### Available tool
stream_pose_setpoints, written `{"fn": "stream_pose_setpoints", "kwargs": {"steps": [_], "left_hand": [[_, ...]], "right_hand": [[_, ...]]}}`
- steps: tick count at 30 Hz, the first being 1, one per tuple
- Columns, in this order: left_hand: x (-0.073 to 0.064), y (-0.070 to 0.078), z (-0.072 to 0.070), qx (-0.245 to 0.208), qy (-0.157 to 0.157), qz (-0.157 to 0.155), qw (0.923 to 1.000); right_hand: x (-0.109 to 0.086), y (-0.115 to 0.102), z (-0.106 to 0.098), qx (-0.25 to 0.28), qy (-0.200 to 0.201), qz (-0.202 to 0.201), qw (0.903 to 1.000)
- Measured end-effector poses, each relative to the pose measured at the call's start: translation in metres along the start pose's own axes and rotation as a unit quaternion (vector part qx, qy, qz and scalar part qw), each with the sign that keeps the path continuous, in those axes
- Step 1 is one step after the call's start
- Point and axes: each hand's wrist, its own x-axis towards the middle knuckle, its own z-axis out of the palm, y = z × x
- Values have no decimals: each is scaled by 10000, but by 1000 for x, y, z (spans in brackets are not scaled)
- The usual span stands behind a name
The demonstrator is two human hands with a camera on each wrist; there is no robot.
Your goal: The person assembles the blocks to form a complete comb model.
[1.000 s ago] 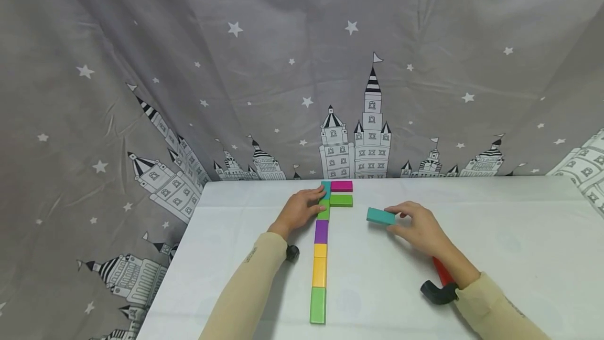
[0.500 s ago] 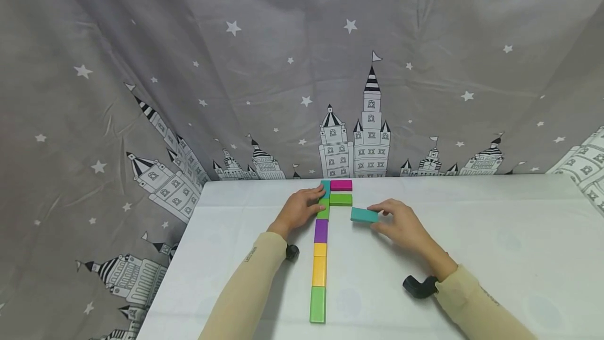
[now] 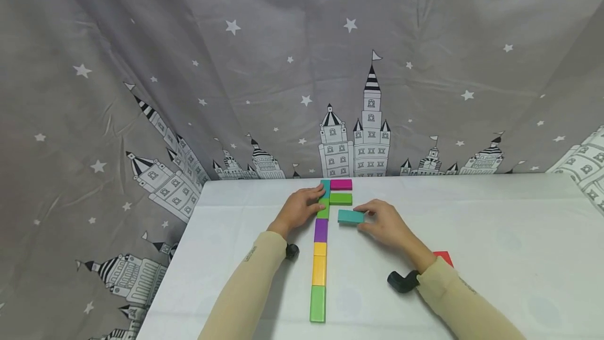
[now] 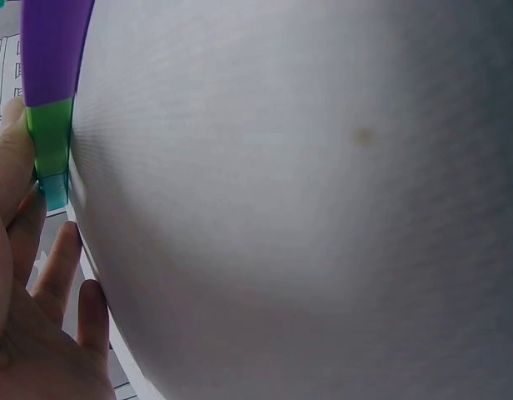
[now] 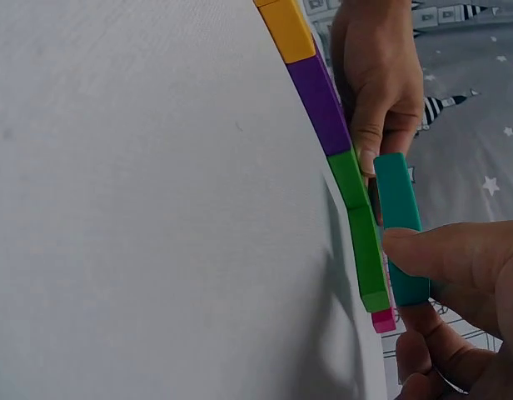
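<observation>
My right hand (image 3: pixel 384 225) pinches a teal block (image 3: pixel 351 217) by its right end between thumb and fingers. That block is held lengthwise, right of the block column and just nearer than a green block (image 3: pixel 341 199) lying crosswise. My left hand (image 3: pixel 296 212) rests its fingertips along the left side of the column's far end, at a teal block (image 3: pixel 326 188) and a green block (image 3: pixel 323 210). In the left wrist view its fingers (image 4: pixel 61 271) are extended. A magenta block (image 3: pixel 341 184) lies crosswise against the column's teal block.
Nearer down the column lie a purple block (image 3: pixel 321 230), yellow blocks (image 3: pixel 319 271) and a light green block (image 3: pixel 318 303). A red piece (image 3: pixel 443 257) shows partly behind the right forearm. The white table (image 3: pixel 519 256) ends at a grey castle-print curtain (image 3: pixel 264 67).
My right hand has carried the teal block leftward, closer to the column. The left hand stays in place. The red piece is partly uncovered again beside the right sleeve.
</observation>
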Motion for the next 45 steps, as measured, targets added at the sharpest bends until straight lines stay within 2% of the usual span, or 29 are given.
{"fn": "stream_pose_setpoints", "kwargs": {"steps": [10,13,17,21,29,45], "left_hand": [[1,0,0,-78,15,-45,10000],[1,-1,0,-138,74,82,9998],[-1,-1,0,-5,172,256,9995],[0,-1,0,-20,106,167,9998],[4,-3,1,103,-100,-59,9999],[2,-3,1,120,-119,-76,9998]], "right_hand": [[9,0,12,37,-118,39,9999],[12,-1,14,-2,-193,138,9997],[14,-1,16,-85,-287,239,9993],[16,-2,17,-188,-356,268,9988],[18,-7,18,-65,-376,144,9992],[21,-6,22,-204,-519,289,9980]]}}
